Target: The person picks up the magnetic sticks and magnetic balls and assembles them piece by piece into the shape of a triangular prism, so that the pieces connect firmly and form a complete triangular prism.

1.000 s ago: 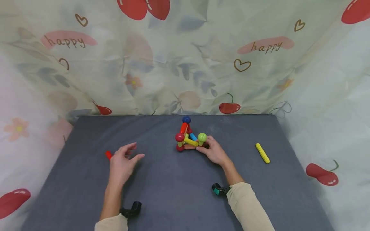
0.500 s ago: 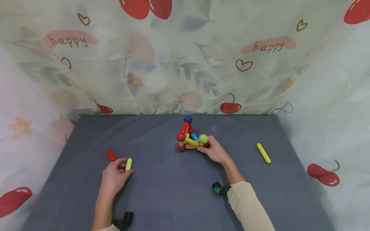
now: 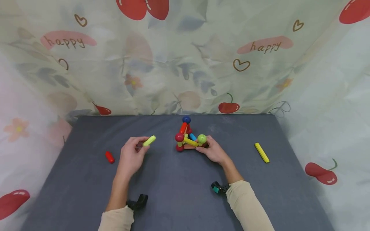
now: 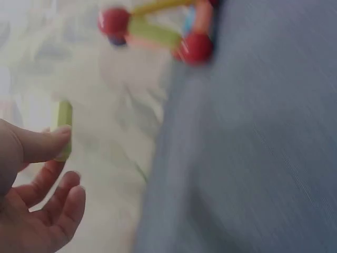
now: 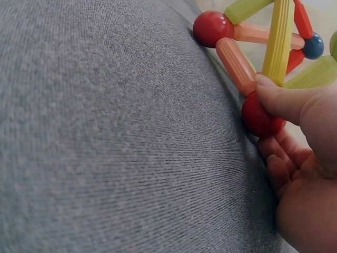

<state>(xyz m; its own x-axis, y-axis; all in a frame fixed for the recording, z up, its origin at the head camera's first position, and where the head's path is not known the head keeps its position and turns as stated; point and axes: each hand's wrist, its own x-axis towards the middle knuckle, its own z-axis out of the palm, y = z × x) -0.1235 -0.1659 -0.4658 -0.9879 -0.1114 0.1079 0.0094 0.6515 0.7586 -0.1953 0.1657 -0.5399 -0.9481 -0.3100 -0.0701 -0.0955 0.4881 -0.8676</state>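
Observation:
My left hand (image 3: pixel 130 158) pinches a short light-green stick (image 3: pixel 149 141) between thumb and fingers, raised over the left-centre of the table. In the left wrist view the green stick (image 4: pixel 64 113) stands upright at the thumb tip, the other fingers loosely curled. A frame of coloured sticks and balls (image 3: pixel 190 142) stands at the table's back middle. My right hand (image 3: pixel 215 152) grips its near right corner, below a light-green ball (image 3: pixel 202 138). In the right wrist view the thumb and fingers hold a red ball (image 5: pixel 258 118), joined to an orange stick (image 5: pixel 234 64); a yellow stick (image 5: pixel 279 42) rises beside the thumb.
On the dark grey tabletop (image 3: pixel 176 192), a red stick (image 3: pixel 110 157) lies to the left of my left hand. A long yellow stick (image 3: pixel 261 152) lies farther right. A patterned curtain (image 3: pixel 162 64) hangs behind the table's back edge.
My left hand dipped to the table, took up the light-green stick and has carried it up and right toward the frame. The right hand keeps its place on the frame.

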